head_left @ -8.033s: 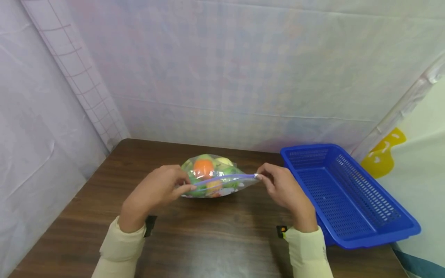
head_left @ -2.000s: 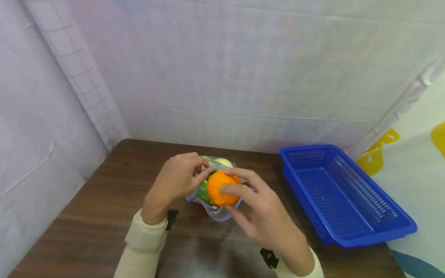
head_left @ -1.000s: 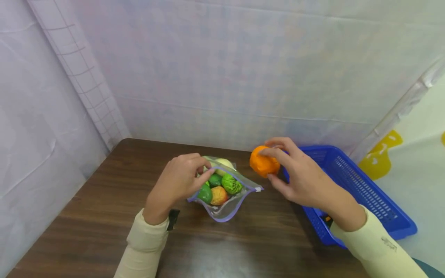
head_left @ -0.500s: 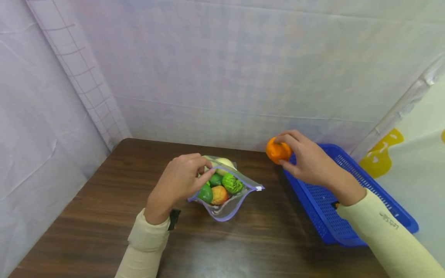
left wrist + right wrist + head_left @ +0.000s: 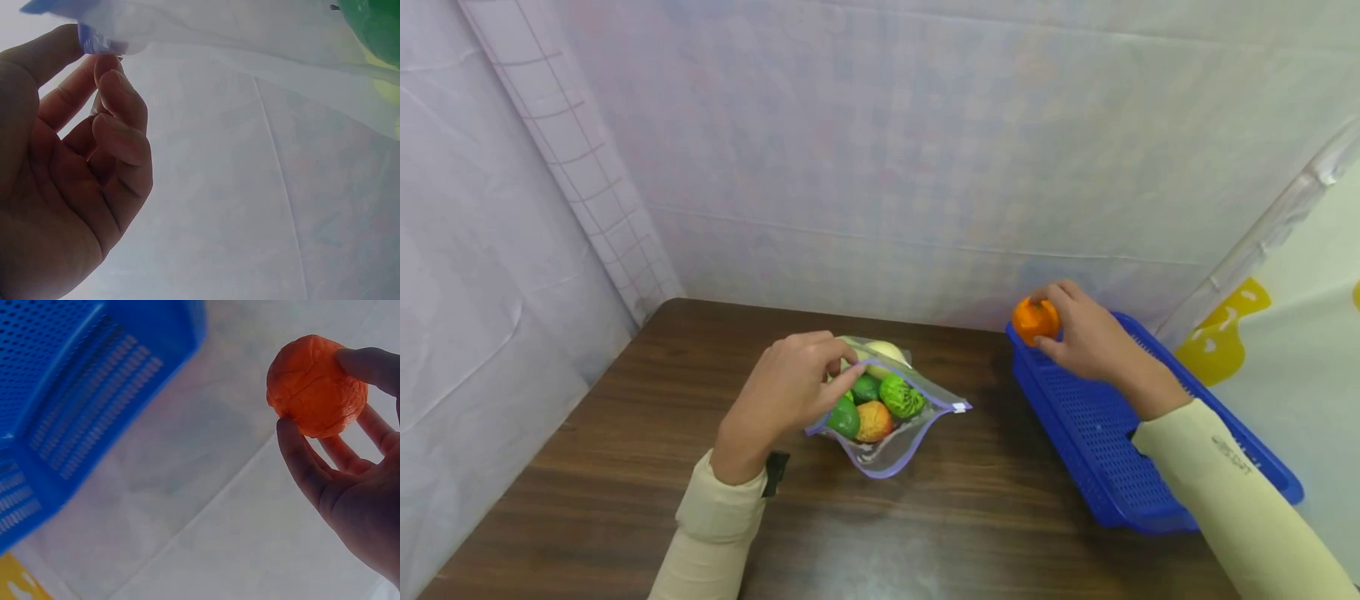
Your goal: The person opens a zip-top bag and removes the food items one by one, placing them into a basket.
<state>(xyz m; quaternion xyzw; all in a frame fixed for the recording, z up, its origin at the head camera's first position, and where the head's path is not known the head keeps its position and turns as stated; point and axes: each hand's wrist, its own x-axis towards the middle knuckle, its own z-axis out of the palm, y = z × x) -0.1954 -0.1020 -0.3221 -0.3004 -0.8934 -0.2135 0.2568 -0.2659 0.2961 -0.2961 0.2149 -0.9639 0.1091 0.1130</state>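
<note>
My right hand (image 5: pixel 1086 340) grips an orange (image 5: pixel 1034 322) between thumb and fingers, over the far left corner of the blue basket (image 5: pixel 1075 450). In the right wrist view the orange (image 5: pixel 315 387) has a wrinkled skin, with fingertips on both sides of it. My left hand (image 5: pixel 790 396) pinches the rim of a clear zip bag (image 5: pixel 891 457) with a purple seal, its mouth gaping. In the left wrist view thumb and forefinger hold the purple edge (image 5: pixel 100 39). Inside the bag lie a yellow-orange fruit (image 5: pixel 874 422), a patterned green ball (image 5: pixel 899 396), dark green fruits (image 5: pixel 844 418) and something pale yellow.
The basket has slotted walls and stands on the right side of the brown wooden table (image 5: pixel 625 467). A white slider (image 5: pixel 959 407) sits at the bag's right corner. Pale cloth (image 5: pixel 865 167) hangs behind the table and at both sides.
Eight seconds ago both hands were on the bag's seal. Later the right hand had the orange at the opened mouth, then carried it right to the basket. The left hand stayed on the rim.
</note>
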